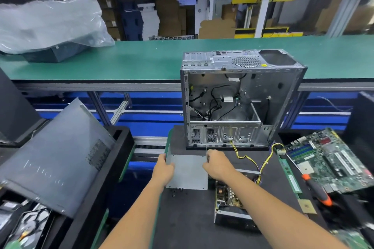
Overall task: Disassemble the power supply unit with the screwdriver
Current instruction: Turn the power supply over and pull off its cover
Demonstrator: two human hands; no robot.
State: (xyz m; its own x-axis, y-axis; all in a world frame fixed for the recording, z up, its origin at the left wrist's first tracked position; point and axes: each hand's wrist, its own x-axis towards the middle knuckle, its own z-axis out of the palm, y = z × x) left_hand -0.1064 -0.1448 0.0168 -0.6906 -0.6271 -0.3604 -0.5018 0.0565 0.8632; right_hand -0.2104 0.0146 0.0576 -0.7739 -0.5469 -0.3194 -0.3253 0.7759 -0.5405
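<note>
Your left hand point(163, 170) and right hand point(215, 164) pinch the cover plate point(187, 172), fingers curled over opposite edges. Thin, stiff, sharp-edged steel: hold the sides, clear of the exposed circuit board point(228, 198) at five o'clock

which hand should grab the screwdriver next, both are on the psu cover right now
Right, probably. The screwdriver lies at the right, beside the motherboard, on the right hand side. The left hand grips the cover at its far left edge and can steady it.
</note>
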